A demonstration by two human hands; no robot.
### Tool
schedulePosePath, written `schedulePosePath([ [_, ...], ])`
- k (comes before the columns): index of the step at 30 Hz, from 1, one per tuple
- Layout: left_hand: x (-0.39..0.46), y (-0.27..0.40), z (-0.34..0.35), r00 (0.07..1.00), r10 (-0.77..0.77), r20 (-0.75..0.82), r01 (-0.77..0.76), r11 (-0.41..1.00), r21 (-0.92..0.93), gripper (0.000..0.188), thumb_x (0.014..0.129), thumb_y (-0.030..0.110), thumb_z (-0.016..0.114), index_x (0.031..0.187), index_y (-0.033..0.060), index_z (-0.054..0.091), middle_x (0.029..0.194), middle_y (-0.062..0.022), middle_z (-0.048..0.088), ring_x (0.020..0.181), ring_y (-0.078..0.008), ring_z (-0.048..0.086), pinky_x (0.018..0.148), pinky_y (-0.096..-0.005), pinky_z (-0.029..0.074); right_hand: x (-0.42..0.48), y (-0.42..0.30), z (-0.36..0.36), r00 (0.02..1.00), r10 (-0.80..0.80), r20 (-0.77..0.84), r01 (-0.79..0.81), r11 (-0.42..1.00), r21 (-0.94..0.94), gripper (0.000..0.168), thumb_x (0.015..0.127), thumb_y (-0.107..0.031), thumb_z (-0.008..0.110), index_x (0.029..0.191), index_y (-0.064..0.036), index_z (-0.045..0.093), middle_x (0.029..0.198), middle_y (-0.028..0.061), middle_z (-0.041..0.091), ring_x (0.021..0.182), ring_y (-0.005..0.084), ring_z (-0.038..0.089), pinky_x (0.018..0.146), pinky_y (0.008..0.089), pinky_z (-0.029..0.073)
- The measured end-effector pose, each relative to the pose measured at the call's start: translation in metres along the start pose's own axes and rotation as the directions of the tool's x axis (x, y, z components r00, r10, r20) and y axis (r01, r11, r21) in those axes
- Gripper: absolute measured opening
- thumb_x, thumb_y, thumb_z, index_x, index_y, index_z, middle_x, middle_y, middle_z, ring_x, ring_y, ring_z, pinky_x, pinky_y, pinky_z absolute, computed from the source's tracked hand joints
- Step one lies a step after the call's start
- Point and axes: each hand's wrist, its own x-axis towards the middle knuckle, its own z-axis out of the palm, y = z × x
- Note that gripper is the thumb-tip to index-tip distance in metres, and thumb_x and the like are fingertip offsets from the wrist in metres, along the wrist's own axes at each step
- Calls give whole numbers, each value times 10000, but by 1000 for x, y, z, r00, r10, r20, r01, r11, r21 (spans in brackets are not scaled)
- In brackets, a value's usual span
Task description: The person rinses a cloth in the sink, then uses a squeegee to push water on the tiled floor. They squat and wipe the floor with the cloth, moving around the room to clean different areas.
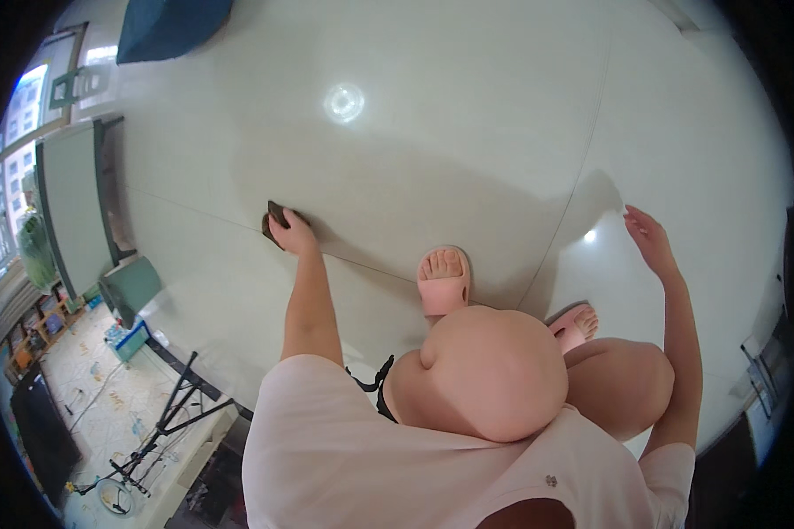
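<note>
Low over the pale glossy tiled floor [403,172], my left hand [292,231] is closed on a dark brown object [274,228], perhaps a cloth or a shoe; the fingers cover much of it and I cannot tell which. It is at or just above a tile joint, left of my feet. My right hand [648,238] hangs beside my right knee with its fingers loosely extended and nothing in them. Between the hands are my feet in pink slippers [444,294], the left one further forward. My bent knees are in the lower middle.
A dark blue piece [172,26] of furniture or fabric stands at the top left. At the left are a white board [76,205] with a dark frame, a green chair [132,287] and a table [106,390] bearing a black tripod [165,423]. Dark items line the right edge.
</note>
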Motion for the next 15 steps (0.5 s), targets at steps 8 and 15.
schedulePosePath([
  [8,-295,179,95,-219,830,513,-265,456,-850,266,774,74,454,1006,83,583,1116,-100,545,1073,-269,479,929,-401,352,79,-139,18,957,-288,22,289,954,-83,359,877,-219,518,1197,-58,498,1067,86,577,968,165,545,835,289,424],
  [15,-143,178,114,342,789,511,-326,609,-723,342,833,71,437,1166,9,483,1206,-139,487,1133,-268,439,981,-367,317,36,-141,-8,940,-338,-43,335,941,-54,344,877,-183,518,1197,-59,501,1060,101,584,980,176,544,866,287,407],
])
